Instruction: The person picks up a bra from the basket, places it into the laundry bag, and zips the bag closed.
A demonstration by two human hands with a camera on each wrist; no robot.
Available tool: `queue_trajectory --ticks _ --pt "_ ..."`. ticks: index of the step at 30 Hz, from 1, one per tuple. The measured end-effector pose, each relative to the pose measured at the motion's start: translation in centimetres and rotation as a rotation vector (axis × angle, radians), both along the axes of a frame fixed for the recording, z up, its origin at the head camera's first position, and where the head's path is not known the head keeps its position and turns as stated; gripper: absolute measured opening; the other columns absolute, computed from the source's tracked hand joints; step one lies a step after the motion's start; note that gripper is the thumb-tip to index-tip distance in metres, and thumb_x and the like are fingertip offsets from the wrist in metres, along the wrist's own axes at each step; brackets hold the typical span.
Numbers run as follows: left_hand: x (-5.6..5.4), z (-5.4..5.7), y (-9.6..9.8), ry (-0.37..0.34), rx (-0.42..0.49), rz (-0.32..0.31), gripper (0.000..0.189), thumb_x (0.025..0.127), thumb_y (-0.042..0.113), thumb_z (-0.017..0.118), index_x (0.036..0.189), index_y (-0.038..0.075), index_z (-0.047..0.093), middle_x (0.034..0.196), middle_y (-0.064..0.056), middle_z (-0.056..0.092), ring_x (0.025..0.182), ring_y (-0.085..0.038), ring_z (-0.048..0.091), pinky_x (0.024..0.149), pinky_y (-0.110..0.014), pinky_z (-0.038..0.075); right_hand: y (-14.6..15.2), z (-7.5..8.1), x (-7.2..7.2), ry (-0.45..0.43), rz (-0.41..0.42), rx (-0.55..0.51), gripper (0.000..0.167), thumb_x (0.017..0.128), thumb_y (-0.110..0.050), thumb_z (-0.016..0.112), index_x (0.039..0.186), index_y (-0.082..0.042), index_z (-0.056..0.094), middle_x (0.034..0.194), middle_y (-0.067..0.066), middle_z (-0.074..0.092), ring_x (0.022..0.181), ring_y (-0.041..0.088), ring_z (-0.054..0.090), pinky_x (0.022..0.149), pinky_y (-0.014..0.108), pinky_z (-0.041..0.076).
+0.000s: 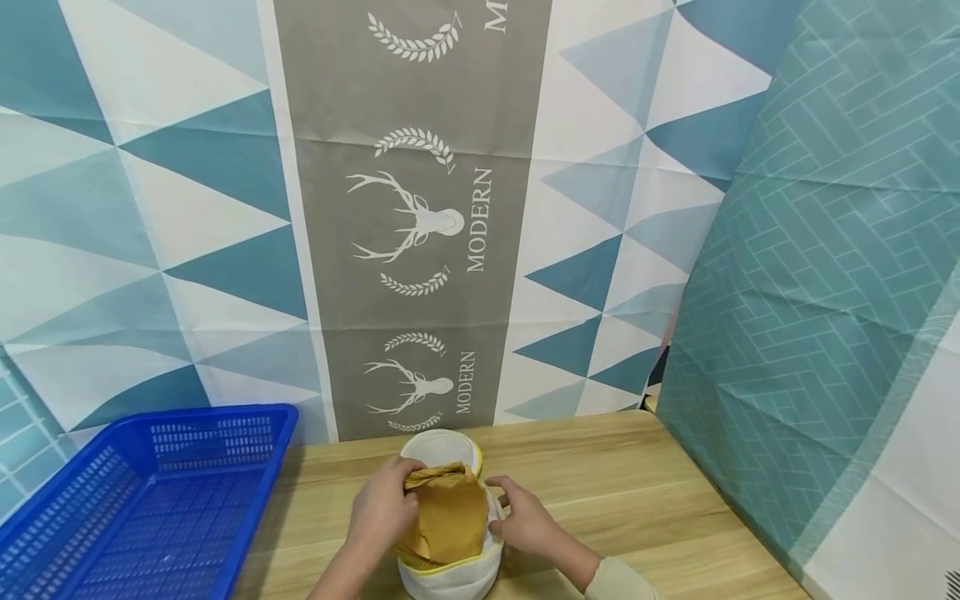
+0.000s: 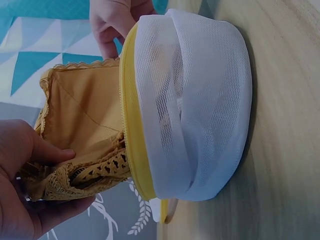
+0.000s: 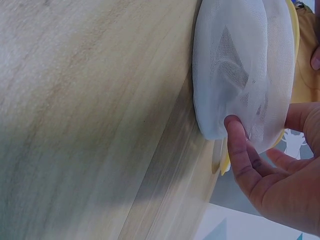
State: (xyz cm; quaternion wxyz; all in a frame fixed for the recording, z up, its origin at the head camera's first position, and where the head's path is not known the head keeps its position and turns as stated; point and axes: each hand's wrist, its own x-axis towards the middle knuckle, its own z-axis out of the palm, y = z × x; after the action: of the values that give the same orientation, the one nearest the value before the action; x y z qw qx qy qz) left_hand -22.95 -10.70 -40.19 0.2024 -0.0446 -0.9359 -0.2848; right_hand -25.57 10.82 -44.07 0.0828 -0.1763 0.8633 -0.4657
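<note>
There it was, the mustard garment (image 1: 453,521), lace along its edges, its lower part inside the white mesh bag (image 1: 459,582) and the rest rising out of the mouth! And the left hand (image 1: 382,504) had it firmly: thumb on one face, fingers behind, gripping a bunched, lacy fold at the top. Over on the other side, the right hand (image 1: 528,521) had the bag itself, pinching its mesh wall near the rim between thumb and finger, a pale sleeve (image 1: 618,579) at that wrist. A yellow zip band (image 2: 131,117) ran round the mouth, and beyond it the round white lid (image 1: 442,446), yellow at its edge, was folded back on the far side. All of this sat on a wood-grain table (image 1: 600,467). Out to the left, a big blue plastic basket (image 1: 180,525) with slotted sides! Behind, a patterned wall covering (image 1: 420,92) showed triangles, deer heads and the word MODERN, while a teal sheet (image 1: 810,250) with a brick-like pattern hung to the right.
</note>
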Motion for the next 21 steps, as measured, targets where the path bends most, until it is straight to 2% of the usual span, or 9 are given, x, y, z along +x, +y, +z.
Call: queue_trajectory --ticks 5,8,12,17,21 --pt "-0.3 0.1 0.4 -0.019 -0.044 -0.009 0.033 0.069 -0.003 0.063 0.097 0.014 0.07 0.095 0.001 0.064 0.084 -0.022 0.065 0.06 -0.039 0.049 0.0 0.1 0.1 0.006 0.004 0.008 0.059 0.078 0.004 0.062 0.133 0.0 0.042 0.1 0.018 0.058 0.052 0.012 0.052 0.042 0.024 0.046" --pt "-0.4 0.3 0.7 -0.028 -0.073 -0.024 0.033 0.069 -0.004 0.063 0.095 0.014 0.07 0.092 0.002 0.063 0.075 -0.018 0.063 0.054 -0.035 0.046 0.0 0.1 0.0 0.002 0.0 0.017 0.058 0.078 0.004 0.062 0.133 0.0 0.043 0.101 0.018 0.058 0.053 0.013 0.053 0.043 0.024 0.046" --pt "-0.4 0.6 1.0 -0.031 -0.113 -0.043 0.031 0.068 -0.005 0.064 0.092 0.015 0.07 0.086 0.004 0.059 0.067 -0.013 0.057 0.049 -0.032 0.042 -0.1 0.2 -0.1 0.001 -0.007 0.028 0.059 0.078 0.004 0.063 0.133 -0.001 0.043 0.102 0.02 0.058 0.06 0.015 0.056 0.046 0.026 0.047" --pt "-0.4 0.6 1.2 -0.012 -0.137 -0.05 0.032 0.067 -0.006 0.062 0.089 0.015 0.07 0.082 0.005 0.056 0.065 -0.013 0.056 0.048 -0.033 0.042 -0.1 0.3 -0.1 0.003 -0.004 0.043 0.059 0.077 0.003 0.064 0.132 -0.002 0.044 0.103 0.02 0.058 0.068 0.017 0.057 0.049 0.028 0.048" --pt "-0.5 0.5 1.4 -0.002 -0.149 -0.055 0.034 0.065 -0.007 0.06 0.089 0.015 0.07 0.081 0.005 0.056 0.065 -0.014 0.057 0.048 -0.033 0.042 -0.1 0.2 0.0 0.013 -0.002 0.046 0.059 0.077 0.003 0.065 0.132 -0.001 0.044 0.101 0.019 0.059 0.068 0.017 0.057 0.049 0.027 0.048"
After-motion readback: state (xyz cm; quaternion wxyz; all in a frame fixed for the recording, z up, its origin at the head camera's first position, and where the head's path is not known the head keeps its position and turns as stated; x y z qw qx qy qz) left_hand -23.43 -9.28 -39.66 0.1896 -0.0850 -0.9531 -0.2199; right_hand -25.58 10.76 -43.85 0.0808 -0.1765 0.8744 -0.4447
